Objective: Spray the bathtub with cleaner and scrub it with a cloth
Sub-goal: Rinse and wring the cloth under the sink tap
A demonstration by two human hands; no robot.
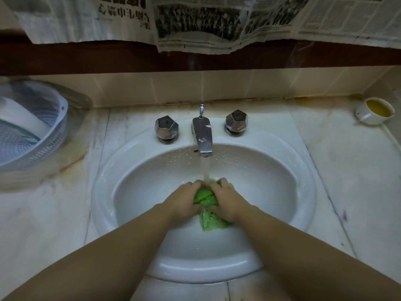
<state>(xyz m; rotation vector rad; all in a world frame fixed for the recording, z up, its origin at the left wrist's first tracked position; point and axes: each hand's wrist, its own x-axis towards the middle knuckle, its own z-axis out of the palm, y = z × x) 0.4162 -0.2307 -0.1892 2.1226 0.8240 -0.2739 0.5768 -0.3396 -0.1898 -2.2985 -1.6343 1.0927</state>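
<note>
Head view: green cloth (205,197) bunched between both hands inside white sink (303,205), directly under running water stream (205,168) from chrome tap (202,134). Left hand (184,199) fingers clenched on cloth's left side; right hand (226,200) fingers clenched on right side; cloth tail left hanging below hands. Two faceted chrome knobs (166,128) set either side of tap. Perforated plastic basket (28,127) placed on surface (351,170) at left; small cup (374,110) of yellow liquid at far right. Newspaper sheets (195,20) hung above; print too blurred to be read.
</note>
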